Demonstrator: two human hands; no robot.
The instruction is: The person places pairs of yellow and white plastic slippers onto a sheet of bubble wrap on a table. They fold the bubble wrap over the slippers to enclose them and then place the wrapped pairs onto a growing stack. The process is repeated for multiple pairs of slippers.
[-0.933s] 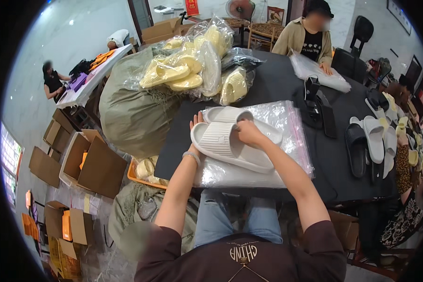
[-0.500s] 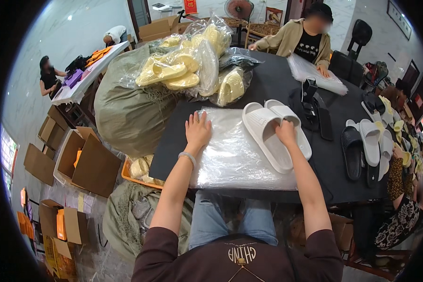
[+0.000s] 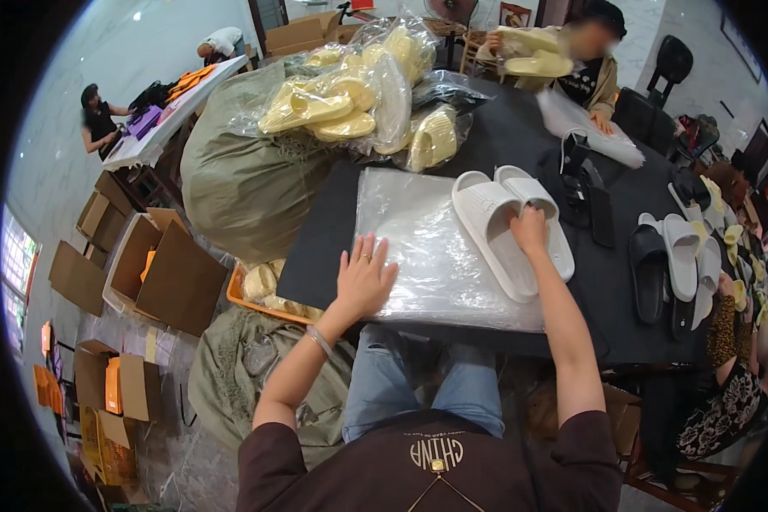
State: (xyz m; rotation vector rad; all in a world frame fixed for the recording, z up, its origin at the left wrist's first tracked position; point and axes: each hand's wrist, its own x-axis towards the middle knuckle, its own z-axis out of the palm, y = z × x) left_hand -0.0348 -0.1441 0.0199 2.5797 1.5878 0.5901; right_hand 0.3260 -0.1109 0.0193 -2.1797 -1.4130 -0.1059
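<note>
A pair of white slide sandals (image 3: 484,224) lies side by side over the right part of a stack of clear plastic bags (image 3: 418,247). My right hand (image 3: 530,230) grips the pair where the two sandals meet, its fingers partly hidden under the straps. My left hand (image 3: 365,278) lies flat on the lower left edge of the stack, fingers spread and holding nothing. Beyond the stack, bagged pale yellow slides (image 3: 316,107) are heaped on a large green sack (image 3: 230,179).
Black sandals (image 3: 576,175) and a row of black and white slides (image 3: 681,247) occupy the right of the black table (image 3: 316,264). Across it, a person holds up yellow slides (image 3: 538,61) beside more clear bags (image 3: 584,124). Cardboard boxes (image 3: 179,273) stand at left.
My left hand has slid toward me, to the near left edge of the bags. My right hand keeps hold of the white slides. The person opposite has lifted yellow slides.
</note>
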